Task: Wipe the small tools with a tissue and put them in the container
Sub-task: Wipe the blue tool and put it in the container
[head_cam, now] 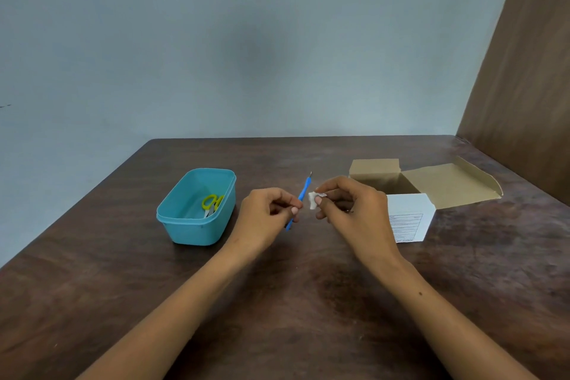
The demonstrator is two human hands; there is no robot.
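My left hand [268, 213] pinches a thin blue-handled tool [303, 191] near its lower end; the tool stands tilted above the table with its small metal tip pointing up and away. Just to its right, my right hand [351, 207] pinches a small crumpled white tissue [313, 200], held close beside the tool's handle. To the left stands an open teal plastic container [172, 219], with small yellow-handled scissors [212, 202] lying inside it.
An open cardboard box [431, 182] with its lid flap folded back sits at the right, its white labelled front facing me. All of this stands on a dark brown wooden table [308, 302]; a brown panel rises at the far right.
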